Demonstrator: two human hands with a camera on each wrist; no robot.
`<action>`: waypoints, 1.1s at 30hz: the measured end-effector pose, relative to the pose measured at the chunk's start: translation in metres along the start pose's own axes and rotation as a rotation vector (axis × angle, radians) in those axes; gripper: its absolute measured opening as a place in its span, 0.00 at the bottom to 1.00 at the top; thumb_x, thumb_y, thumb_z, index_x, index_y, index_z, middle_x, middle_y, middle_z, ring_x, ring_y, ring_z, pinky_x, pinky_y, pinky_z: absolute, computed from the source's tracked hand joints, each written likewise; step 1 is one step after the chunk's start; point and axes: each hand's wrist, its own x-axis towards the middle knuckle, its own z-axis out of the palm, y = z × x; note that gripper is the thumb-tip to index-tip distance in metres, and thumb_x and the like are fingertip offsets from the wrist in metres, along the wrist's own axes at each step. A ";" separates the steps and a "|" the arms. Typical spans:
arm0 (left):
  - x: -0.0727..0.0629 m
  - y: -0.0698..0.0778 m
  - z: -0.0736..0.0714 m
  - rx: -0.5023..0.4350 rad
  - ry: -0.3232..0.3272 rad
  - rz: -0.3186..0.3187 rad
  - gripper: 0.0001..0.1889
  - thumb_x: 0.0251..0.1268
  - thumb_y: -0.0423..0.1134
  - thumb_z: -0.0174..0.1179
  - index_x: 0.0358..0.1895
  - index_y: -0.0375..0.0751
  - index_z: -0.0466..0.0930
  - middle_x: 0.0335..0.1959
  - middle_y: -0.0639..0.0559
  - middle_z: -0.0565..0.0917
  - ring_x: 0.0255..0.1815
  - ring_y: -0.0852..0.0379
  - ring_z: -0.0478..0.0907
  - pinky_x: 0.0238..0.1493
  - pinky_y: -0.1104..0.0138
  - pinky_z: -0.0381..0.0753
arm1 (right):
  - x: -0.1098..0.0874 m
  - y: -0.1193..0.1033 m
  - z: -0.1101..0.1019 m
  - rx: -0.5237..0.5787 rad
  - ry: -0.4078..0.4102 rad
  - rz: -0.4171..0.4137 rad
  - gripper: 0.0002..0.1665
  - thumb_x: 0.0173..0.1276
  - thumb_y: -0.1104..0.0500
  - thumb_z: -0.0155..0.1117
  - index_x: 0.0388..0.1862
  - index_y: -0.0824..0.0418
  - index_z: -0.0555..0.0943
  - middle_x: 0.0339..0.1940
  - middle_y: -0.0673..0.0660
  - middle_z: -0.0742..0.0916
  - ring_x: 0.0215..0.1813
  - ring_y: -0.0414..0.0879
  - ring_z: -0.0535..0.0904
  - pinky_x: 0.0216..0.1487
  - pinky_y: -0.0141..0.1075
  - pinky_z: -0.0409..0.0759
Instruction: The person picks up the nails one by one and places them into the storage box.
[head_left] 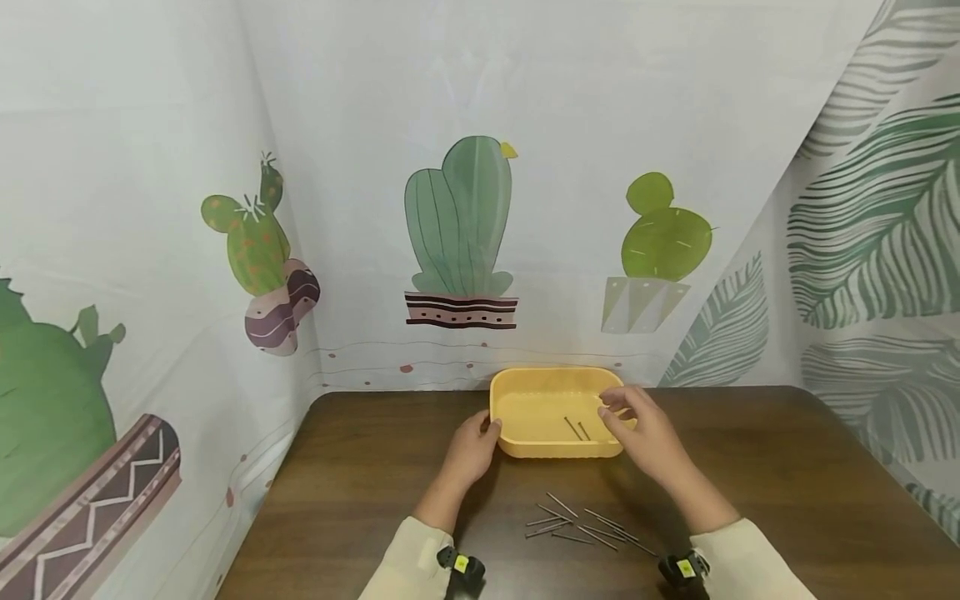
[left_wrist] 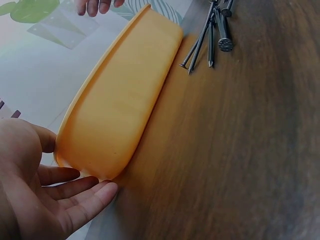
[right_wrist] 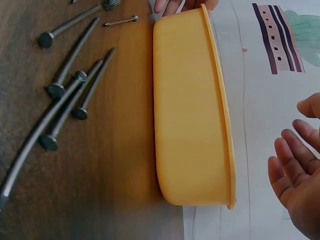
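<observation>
A yellow plastic tray [head_left: 555, 450] with a raised rim stands at the back of the table. Two nails [head_left: 572, 429] lie inside it, toward the right. My left hand [head_left: 471, 450] holds the tray's left end, thumb at the rim and fingers against the outer wall, as the left wrist view shows. Over the tray's right end hovers my right hand [head_left: 648, 433], its fingers loosely bent with nothing between them; in the right wrist view that hand [right_wrist: 300, 175] is apart from the rim. Several loose metal nails [head_left: 596, 527] lie crossed in a pile in front of the tray.
The dark wooden table [head_left: 360, 500] ends just behind the tray. A white cloth [head_left: 360, 208] printed with cacti hangs behind it, and leaf-patterned fabric [head_left: 877, 250] hangs on the right. Both wrists wear black straps with cameras.
</observation>
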 end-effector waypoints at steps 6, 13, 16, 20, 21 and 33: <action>-0.001 0.001 -0.001 0.011 0.014 -0.004 0.27 0.80 0.48 0.48 0.71 0.32 0.69 0.70 0.36 0.74 0.68 0.40 0.75 0.66 0.46 0.76 | -0.002 0.000 0.000 0.002 -0.007 0.000 0.13 0.71 0.60 0.66 0.52 0.63 0.81 0.47 0.55 0.84 0.47 0.53 0.82 0.49 0.50 0.82; 0.000 0.001 -0.001 0.021 0.017 0.002 0.27 0.80 0.48 0.48 0.71 0.32 0.69 0.70 0.35 0.74 0.69 0.39 0.73 0.68 0.45 0.74 | -0.005 -0.002 -0.002 -0.011 -0.005 -0.013 0.13 0.70 0.61 0.67 0.51 0.63 0.81 0.47 0.55 0.84 0.47 0.53 0.82 0.48 0.50 0.83; 0.000 0.001 -0.001 0.022 0.017 0.001 0.27 0.80 0.48 0.48 0.71 0.32 0.70 0.69 0.35 0.74 0.68 0.39 0.74 0.67 0.45 0.75 | -0.009 -0.003 -0.003 -0.026 -0.013 -0.026 0.12 0.69 0.62 0.68 0.50 0.63 0.82 0.45 0.55 0.84 0.46 0.53 0.82 0.47 0.48 0.83; 0.000 0.000 0.000 0.018 0.008 -0.011 0.28 0.80 0.49 0.47 0.72 0.34 0.69 0.70 0.36 0.74 0.66 0.41 0.76 0.64 0.47 0.78 | -0.016 -0.004 -0.005 -0.039 -0.056 -0.030 0.12 0.69 0.62 0.68 0.50 0.62 0.82 0.45 0.56 0.84 0.46 0.52 0.80 0.46 0.45 0.84; 0.000 0.000 0.000 0.019 0.007 -0.009 0.27 0.80 0.49 0.47 0.72 0.34 0.69 0.70 0.37 0.74 0.65 0.41 0.76 0.64 0.48 0.79 | -0.018 -0.004 -0.005 -0.035 -0.072 -0.029 0.12 0.70 0.62 0.67 0.51 0.61 0.82 0.45 0.56 0.84 0.46 0.52 0.80 0.46 0.44 0.84; -0.002 0.002 0.000 0.035 0.006 0.017 0.26 0.80 0.49 0.46 0.70 0.36 0.71 0.67 0.38 0.77 0.67 0.41 0.75 0.67 0.46 0.76 | -0.038 -0.005 -0.011 -0.070 -0.183 -0.052 0.13 0.68 0.59 0.70 0.50 0.57 0.82 0.45 0.51 0.85 0.43 0.40 0.81 0.48 0.40 0.83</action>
